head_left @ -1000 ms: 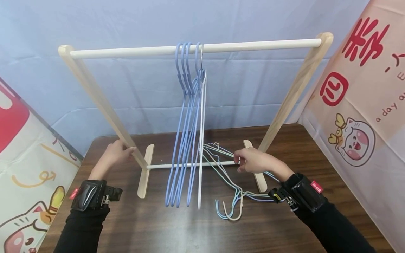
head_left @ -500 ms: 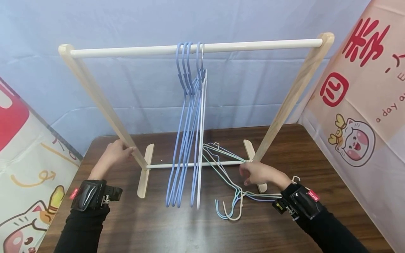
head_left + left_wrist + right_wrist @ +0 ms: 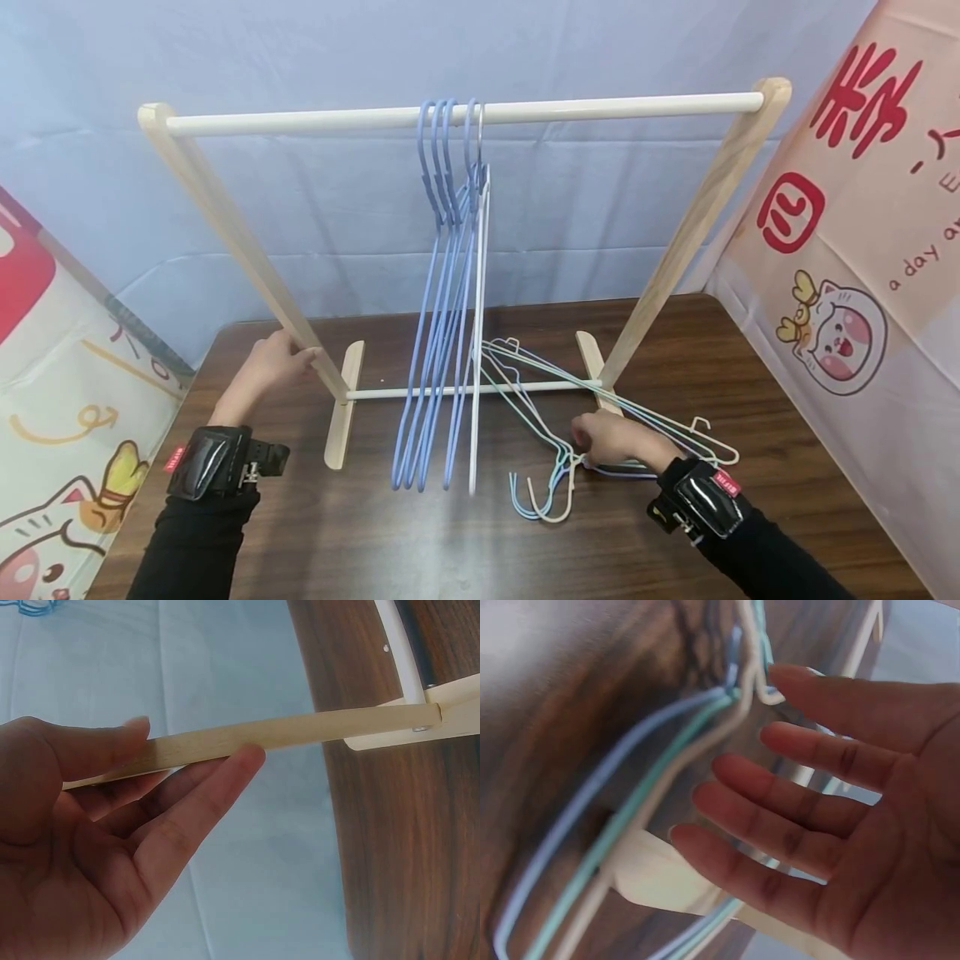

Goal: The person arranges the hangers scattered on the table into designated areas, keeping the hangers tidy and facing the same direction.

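In the head view my left hand (image 3: 272, 364) holds the left wooden upright (image 3: 242, 246) of a small clothes rack. The left wrist view shows the thumb on one face of this upright (image 3: 292, 728) and the fingers against the other. My right hand (image 3: 613, 437) is low over a pile of clothes hangers (image 3: 555, 522) on the table. Seen from the right wrist, its fingers are spread and relaxed beside the necks of a beige hanger (image 3: 676, 765), a teal hanger (image 3: 640, 793) and a blue hanger (image 3: 600, 778), with nothing between them.
Several blue hangers (image 3: 422, 150) and a white hanger (image 3: 476, 375) hang mid-way on the rack's white top bar (image 3: 622, 107). A lower bar (image 3: 525, 387) joins the feet. Pale cloth (image 3: 360, 275) stands behind the dark wooden table (image 3: 315, 533); printed cloth (image 3: 840, 217) hangs at the right.
My right hand has moved down and toward me, from the lower bar to the necks of the piled hangers. My left hand has stayed on the upright.
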{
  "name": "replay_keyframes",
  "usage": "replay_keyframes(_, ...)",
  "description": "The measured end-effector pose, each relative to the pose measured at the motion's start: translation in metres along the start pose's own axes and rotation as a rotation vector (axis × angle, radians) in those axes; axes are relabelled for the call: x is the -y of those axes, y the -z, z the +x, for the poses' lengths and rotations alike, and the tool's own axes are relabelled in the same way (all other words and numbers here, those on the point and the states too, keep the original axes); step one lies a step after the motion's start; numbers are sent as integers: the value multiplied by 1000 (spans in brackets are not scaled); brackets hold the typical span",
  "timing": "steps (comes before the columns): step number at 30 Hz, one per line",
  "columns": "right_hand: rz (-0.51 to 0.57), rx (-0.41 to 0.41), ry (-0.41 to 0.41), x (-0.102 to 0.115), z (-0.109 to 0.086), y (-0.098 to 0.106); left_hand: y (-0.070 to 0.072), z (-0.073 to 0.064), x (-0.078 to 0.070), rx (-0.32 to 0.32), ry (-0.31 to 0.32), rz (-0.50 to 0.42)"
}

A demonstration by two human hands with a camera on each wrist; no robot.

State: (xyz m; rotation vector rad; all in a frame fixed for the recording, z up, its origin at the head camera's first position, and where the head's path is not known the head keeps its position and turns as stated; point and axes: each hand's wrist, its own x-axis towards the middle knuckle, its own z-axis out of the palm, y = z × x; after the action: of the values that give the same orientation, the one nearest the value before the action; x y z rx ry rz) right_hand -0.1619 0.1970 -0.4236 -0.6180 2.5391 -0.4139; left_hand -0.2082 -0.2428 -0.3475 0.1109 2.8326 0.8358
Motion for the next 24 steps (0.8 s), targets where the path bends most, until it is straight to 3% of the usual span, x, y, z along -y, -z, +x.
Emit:
replay_keyframes(14, -7, -72, -7, -9, 3, -17, 0, 0, -1, -2, -4, -5)
replay_keyframes(24, -36, -105, 63, -12, 2, -20, 0, 0, -1, -8, -14, 2)
